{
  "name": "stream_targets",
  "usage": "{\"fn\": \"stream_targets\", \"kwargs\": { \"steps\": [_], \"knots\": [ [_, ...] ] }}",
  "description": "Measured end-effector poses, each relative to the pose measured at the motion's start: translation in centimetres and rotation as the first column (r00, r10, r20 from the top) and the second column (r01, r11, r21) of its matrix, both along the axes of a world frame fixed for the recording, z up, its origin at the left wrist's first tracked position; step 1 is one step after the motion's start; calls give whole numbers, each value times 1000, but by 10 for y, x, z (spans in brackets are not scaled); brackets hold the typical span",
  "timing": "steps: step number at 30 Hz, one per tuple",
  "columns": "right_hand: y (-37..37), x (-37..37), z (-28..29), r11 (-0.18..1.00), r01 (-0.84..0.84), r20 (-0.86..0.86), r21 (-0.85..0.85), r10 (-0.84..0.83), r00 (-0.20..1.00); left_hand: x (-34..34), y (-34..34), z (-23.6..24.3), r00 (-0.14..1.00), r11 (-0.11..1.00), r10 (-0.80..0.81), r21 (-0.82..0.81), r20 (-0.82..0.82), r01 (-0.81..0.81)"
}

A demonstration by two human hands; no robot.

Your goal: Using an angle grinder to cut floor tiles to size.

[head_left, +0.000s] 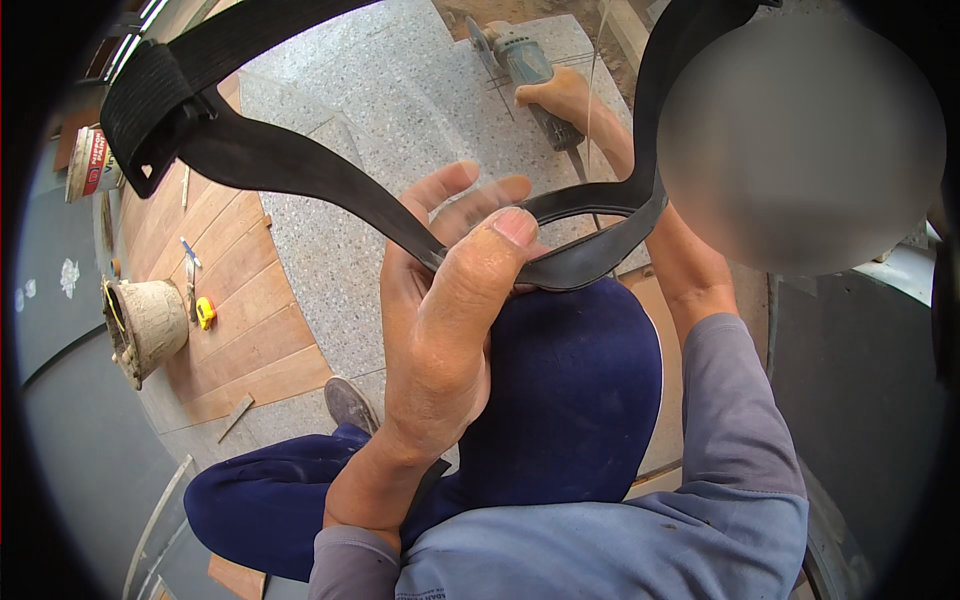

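Close in front of me, my left hand (435,330) grips the lower rim of a pair of safety goggles (310,190), thumb on the near side and fingers behind the clear lens. The goggles have a black frame and a wide black elastic strap (250,42). Farther off, my right hand (565,97) is wrapped round the body of a blue-green angle grinder (524,60). Its disc (479,42) is over a grey speckled slab (340,95), next to dark lines crossing on the surface. Whether the disc touches the slab, I cannot tell.
To the left, a cement-crusted bucket (155,318) lies tipped beside a yellow tape measure (205,312) and a blue-handled tool (190,250) on wood-look tiles (260,345). A paint pail (93,165) stands farther back. A thin strip (236,418) lies near my shoe (350,402).
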State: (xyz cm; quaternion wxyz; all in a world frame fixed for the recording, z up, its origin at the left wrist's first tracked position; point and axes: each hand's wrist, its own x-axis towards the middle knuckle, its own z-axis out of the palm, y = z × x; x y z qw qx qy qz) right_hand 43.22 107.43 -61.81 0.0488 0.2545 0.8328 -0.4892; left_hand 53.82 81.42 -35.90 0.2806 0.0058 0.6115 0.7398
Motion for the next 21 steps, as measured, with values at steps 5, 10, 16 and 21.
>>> {"fn": "stream_targets", "kwargs": {
  "steps": [5,10,16,21],
  "knots": [
    [-1,3,4,1000,-12,32,1,12,999,0,0,1,1000,1000,6,-19,0,-6],
    [-2,7,7,999,-24,48,49,22,999,1,0,1,1000,1000,6,-10,6,-6],
    [-4,10,7,999,0,40,46,-2,999,1,-2,1,1000,1000,0,-5,-1,0],
    [-4,14,5,999,0,29,36,-1,1000,1,-2,0,1000,1000,10,0,-6,-10]
  ]
}}
